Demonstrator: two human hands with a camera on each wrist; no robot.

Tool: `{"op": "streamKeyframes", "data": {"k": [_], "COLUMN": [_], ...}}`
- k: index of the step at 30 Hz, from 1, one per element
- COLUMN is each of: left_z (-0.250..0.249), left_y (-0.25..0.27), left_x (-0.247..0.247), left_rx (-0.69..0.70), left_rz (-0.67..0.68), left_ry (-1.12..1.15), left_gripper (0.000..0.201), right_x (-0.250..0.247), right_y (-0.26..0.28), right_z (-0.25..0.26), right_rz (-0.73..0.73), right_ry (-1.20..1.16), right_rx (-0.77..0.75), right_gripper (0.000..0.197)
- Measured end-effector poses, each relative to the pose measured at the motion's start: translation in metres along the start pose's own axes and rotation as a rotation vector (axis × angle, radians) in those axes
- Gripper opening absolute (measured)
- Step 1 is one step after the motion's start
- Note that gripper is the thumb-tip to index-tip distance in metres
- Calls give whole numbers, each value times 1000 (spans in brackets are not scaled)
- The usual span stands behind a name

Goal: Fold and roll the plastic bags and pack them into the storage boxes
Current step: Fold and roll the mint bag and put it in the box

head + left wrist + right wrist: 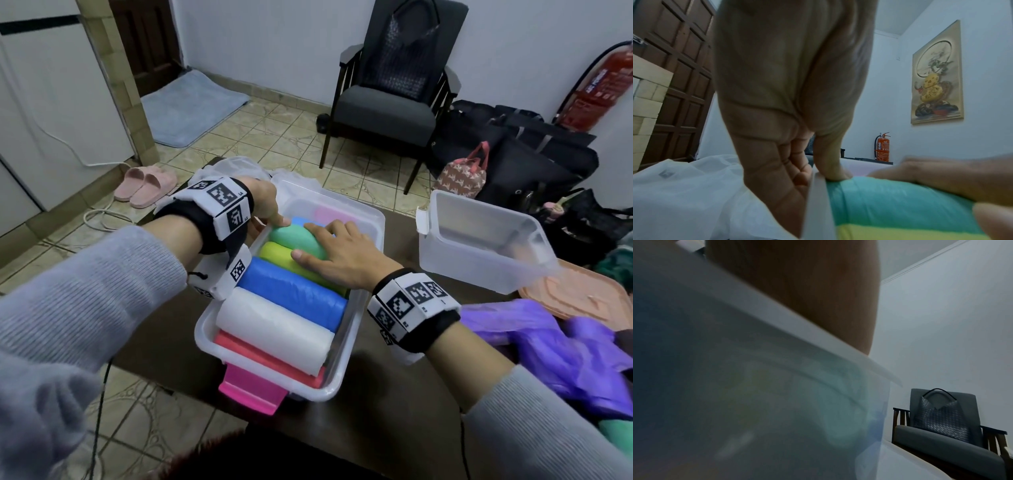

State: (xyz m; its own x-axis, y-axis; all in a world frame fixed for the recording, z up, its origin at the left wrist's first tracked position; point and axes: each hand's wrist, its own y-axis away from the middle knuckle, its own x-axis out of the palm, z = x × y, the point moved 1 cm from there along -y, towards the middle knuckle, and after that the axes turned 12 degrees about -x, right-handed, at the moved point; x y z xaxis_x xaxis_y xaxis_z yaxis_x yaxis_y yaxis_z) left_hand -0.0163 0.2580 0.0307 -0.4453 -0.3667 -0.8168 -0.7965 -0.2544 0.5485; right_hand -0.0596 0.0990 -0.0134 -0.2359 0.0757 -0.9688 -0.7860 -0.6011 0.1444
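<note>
A person's left hand straddles the far-left rim of a clear storage box on the dark counter, its thumb pressing down on the end of a teal bag roll inside while the other fingers curl outside the wall over a loose white bag. The box looks nearly full: from its near end lie a red roll, a white roll, a blue roll, a yellow-green roll and the teal one, with a lighter blue roll and a pale pink one beyond, side by side. A pink latch hangs from the near end. The right hand lies flat and open, palm down, across the teal and yellow-green rolls, apparently pushing the teal one, which still rides higher than its neighbours, into its slot. Further right, a second storage box stands empty, well apart from the first, with a peach lid just beside it. At the right edge of the counter a crumpled purple bag lies unfolded, so folding, rolling and filling the second box appear to remain
</note>
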Motion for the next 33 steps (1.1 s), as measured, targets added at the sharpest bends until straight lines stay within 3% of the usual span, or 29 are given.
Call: {"op": "streamKeyframes", "data": {"k": [5, 9, 15, 22, 27, 33], "left_z": [-6, -8, 8, 27, 33, 49], "left_y": [1, 9, 21, 71, 97, 96], "left_x": [1, 3, 0, 6, 62, 101], "left_rx": [18, 19, 59, 185, 247, 293], "left_rz": [-100, -173, -94, -354, -155, -194], "left_ry": [-225, -258, -146, -297, -263, -172], "left_gripper": [44, 54, 48, 44, 36, 56], "right_x": [4, 7, 4, 1, 18, 25], "right_y": [1, 3, 8, 29, 51, 62], "right_z": [2, 3, 3, 25, 49, 51], "right_rz": [-9, -55, -107, -226, -164, -102], "right_ry": [68, 106, -18, -164, -82, -123], "right_rx": [-10, -13, -8, 1, -49, -19], "right_gripper": [69, 68, 64, 48, 45, 48]}}
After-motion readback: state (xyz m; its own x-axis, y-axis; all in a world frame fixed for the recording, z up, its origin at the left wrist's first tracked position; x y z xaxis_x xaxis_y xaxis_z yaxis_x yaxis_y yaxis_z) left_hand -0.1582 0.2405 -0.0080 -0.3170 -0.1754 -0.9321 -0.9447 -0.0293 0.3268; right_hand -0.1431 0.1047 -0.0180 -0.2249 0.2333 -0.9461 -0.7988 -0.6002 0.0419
